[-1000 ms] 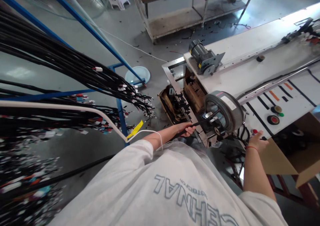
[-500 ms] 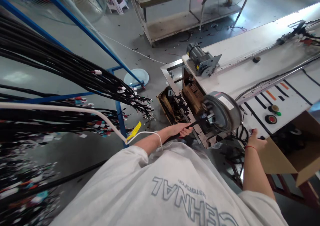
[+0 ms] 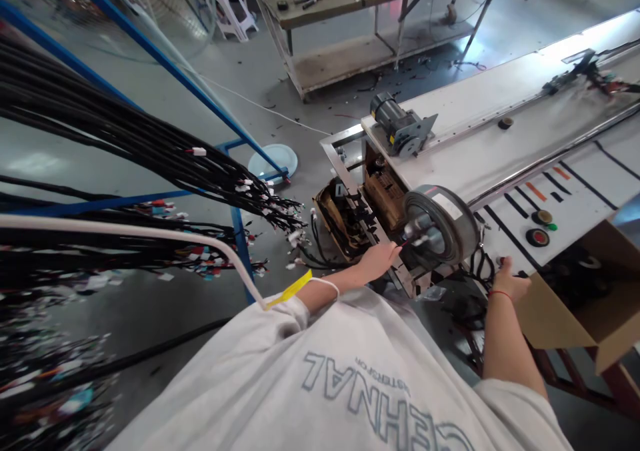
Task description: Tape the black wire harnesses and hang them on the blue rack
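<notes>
My left hand [image 3: 381, 262] is closed at the near side of the grey wheel-shaped reel [image 3: 443, 223]. Its fingertips pinch the end of a wire harness, where a thin red wire shows by the hub. Black harness leads [image 3: 320, 259] with white connectors trail behind that hand toward the left. At the bench's near edge, my right hand [image 3: 511, 282] has its fingers apart, one fingertip at a small red button [image 3: 501, 261]. A white cord with a yellow tag [image 3: 290, 290] loops around my left forearm.
Black cable bundles [image 3: 150, 138] hang on a blue rack [image 3: 175, 58] at left. A motor [image 3: 395, 118] stands on the white bench [image 3: 465, 151]. Tape rolls [image 3: 537, 237] lie near an open cardboard box [image 3: 555, 311]. Behind is a worktable [image 3: 350, 1].
My left hand has moved right, closer to the reel's hub. The black cable it held across the hub is gone from there, and harness leads now show at its left. My right hand stays put.
</notes>
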Demonstrator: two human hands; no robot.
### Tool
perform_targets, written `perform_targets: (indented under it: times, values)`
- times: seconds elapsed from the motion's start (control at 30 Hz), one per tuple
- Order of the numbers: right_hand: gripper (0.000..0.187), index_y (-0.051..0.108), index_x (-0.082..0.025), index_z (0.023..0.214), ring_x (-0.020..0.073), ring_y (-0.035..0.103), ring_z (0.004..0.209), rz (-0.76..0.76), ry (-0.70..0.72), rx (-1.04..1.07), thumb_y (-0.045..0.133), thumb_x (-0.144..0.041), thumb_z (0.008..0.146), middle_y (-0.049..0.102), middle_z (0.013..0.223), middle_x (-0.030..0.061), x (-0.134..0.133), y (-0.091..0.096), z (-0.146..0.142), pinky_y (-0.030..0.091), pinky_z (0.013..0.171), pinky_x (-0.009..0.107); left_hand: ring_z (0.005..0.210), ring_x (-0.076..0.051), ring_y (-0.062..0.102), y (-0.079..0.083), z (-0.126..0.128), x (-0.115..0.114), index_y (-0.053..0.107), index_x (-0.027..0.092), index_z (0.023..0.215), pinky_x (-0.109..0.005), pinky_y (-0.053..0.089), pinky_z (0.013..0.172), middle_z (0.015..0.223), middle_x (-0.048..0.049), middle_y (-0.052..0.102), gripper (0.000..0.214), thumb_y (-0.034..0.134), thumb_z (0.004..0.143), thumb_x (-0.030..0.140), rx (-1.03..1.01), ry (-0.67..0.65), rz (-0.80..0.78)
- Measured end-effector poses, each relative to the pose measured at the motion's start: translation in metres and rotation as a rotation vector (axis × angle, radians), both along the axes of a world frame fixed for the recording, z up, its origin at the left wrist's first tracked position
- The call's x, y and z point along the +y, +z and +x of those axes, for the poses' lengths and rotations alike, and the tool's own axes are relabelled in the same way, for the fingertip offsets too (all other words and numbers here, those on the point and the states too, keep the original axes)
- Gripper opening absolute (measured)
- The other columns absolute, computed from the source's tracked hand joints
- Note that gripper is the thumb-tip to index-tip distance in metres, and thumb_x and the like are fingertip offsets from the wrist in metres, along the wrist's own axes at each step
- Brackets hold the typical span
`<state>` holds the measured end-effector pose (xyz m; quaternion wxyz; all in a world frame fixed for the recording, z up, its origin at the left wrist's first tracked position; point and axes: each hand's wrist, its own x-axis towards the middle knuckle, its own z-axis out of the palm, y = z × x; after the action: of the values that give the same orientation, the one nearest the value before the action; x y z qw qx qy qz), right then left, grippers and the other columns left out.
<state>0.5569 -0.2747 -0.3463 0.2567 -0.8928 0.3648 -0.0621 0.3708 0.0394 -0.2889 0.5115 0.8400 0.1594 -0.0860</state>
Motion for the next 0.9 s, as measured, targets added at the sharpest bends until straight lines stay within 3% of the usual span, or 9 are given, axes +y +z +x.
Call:
perform_targets:
  times: [0.17,0.3,0.37,0.47,0.57,0.63,0.73,0.8,0.9]
  values:
    - [0.06,0.051,-0.011,0.112,0.0419,0.054,0.117,-0.001,-0.013,0.007,0.07,-0.057,0.079,0.057,0.119,0.0286,0.0,0.0,-0.001,0.045,0.099,0.053,0.05,-0.009,0.035,-0.003,0.022,-0.003,0.052,0.016,0.074,-0.019,0.03,0.049,0.06,0.0038,0.043,0.035,0.035,0.101,0.031,0.195,0.147,-0.716]
    - [0.059,0.05,-0.013,0.111,0.0418,0.055,0.116,0.009,-0.036,0.003,0.071,-0.057,0.078,0.057,0.12,0.0278,0.001,0.001,-0.001,0.045,0.099,0.053,0.046,-0.006,0.038,-0.008,0.034,0.004,0.055,0.012,0.078,-0.016,0.033,0.047,0.06,0.0036,0.045,0.035,0.038,0.101,0.033,0.478,0.291,-1.172]
    - [0.059,0.05,-0.013,0.111,0.0414,0.056,0.115,0.009,-0.039,-0.003,0.071,-0.057,0.078,0.058,0.118,0.0269,0.002,0.002,-0.002,0.045,0.098,0.053,0.046,-0.005,0.04,-0.011,0.035,0.007,0.056,0.01,0.078,-0.014,0.034,0.046,0.059,0.0035,0.044,0.035,0.038,0.101,0.029,0.583,0.363,-1.364]
    - [0.059,0.049,-0.014,0.112,0.0409,0.056,0.114,0.006,-0.04,0.001,0.071,-0.056,0.078,0.058,0.118,0.0264,0.004,0.006,-0.002,0.046,0.099,0.052,0.045,-0.004,0.038,-0.014,0.031,0.007,0.058,0.008,0.082,-0.012,0.033,0.045,0.058,0.0045,0.041,0.023,0.046,0.097,0.019,0.599,0.368,-1.565]
    - [0.059,0.049,-0.014,0.111,0.0409,0.056,0.115,0.013,-0.048,0.01,0.071,-0.057,0.078,0.059,0.117,0.0259,0.005,0.006,-0.002,0.045,0.099,0.052,0.05,-0.004,0.043,-0.019,0.024,0.006,0.061,0.005,0.091,-0.013,0.038,0.051,0.063,0.0031,0.045,0.007,0.056,0.086,0.006,0.497,0.28,-1.633]
    - [0.059,0.049,-0.015,0.111,0.0414,0.056,0.115,0.017,-0.048,0.013,0.07,-0.059,0.078,0.059,0.117,0.0259,0.003,0.004,-0.001,0.045,0.1,0.053,0.057,-0.006,0.048,-0.022,0.019,0.008,0.062,0.006,0.097,-0.016,0.043,0.059,0.07,0.0011,0.051,0.017,0.061,0.08,0.002,0.39,0.232,-1.602]
    - [0.059,0.048,-0.016,0.109,0.0417,0.056,0.115,0.007,-0.044,0.017,0.068,-0.062,0.078,0.058,0.117,0.0265,-0.001,-0.002,0.001,0.046,0.098,0.054,0.061,-0.009,0.05,-0.029,0.013,0.019,0.064,0.01,0.093,-0.022,0.046,0.063,0.072,-0.0001,0.054,0.012,0.064,0.085,0.019,0.447,0.069,-1.426]
    - [0.059,0.047,-0.016,0.108,0.0416,0.056,0.114,-0.011,-0.037,0.017,0.067,-0.063,0.078,0.058,0.116,0.0269,-0.003,-0.005,0.002,0.047,0.097,0.054,0.056,-0.01,0.045,-0.034,0.009,0.03,0.063,0.012,0.083,-0.023,0.043,0.057,0.062,0.0013,0.049,0.026,0.056,0.092,0.035,0.569,-0.058,-1.282]
    - [0.061,0.046,-0.015,0.11,0.0417,0.056,0.115,-0.037,-0.013,0.016,0.064,-0.065,0.079,0.057,0.116,0.0278,-0.004,-0.007,0.002,0.047,0.096,0.053,0.05,-0.01,0.035,-0.038,0.006,0.043,0.059,0.014,0.075,-0.022,0.037,0.052,0.054,0.0044,0.038,0.032,0.049,0.095,0.036,0.559,-0.123,-1.221]
